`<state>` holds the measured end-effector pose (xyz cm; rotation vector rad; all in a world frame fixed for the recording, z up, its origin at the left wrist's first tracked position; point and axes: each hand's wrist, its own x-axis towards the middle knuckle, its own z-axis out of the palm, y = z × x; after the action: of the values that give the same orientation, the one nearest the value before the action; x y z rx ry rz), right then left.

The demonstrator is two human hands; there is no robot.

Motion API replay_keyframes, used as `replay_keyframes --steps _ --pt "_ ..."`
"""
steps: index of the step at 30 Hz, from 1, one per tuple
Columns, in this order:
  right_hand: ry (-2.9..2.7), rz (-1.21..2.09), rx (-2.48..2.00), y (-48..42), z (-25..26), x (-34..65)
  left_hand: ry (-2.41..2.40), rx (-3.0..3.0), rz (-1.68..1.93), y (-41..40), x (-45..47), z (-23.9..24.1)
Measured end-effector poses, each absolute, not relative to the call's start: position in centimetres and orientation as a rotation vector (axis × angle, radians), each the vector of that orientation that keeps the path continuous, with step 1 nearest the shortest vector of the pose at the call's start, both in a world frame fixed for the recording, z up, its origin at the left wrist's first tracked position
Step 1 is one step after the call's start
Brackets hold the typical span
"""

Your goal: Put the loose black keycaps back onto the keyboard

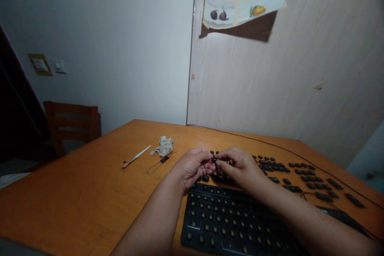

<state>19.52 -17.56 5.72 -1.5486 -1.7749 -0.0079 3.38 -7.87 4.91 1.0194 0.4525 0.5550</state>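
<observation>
A small black keycap (214, 160) sits between my two hands, above the far edge of a keyboard. The fingers of my left hand (195, 166) are closed on its left side. My right hand (240, 165) pinches it from the right with thumb and forefinger. Below my wrists lies the black keyboard base (222, 212), its keycaps off and rows of light switch stems showing. My right forearm covers part of its right side. Loose black keycaps (273, 166) are laid out in rows behind and to the right, some hidden by my hands.
To the left lie a white brush-like stick (137, 157), a crumpled grey cloth or tissue (164, 146) and a wire keycap puller (164, 159). A black cable (240, 134) runs along the back of the wooden table (90, 192). A wooden chair (72, 122) stands at the far left.
</observation>
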Motion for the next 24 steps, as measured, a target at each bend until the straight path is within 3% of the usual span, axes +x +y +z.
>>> replay_keyframes --steps 24 --pt "-1.935 -0.268 -1.5 -18.59 5.51 19.49 0.478 1.043 0.586 -8.42 3.32 5.26"
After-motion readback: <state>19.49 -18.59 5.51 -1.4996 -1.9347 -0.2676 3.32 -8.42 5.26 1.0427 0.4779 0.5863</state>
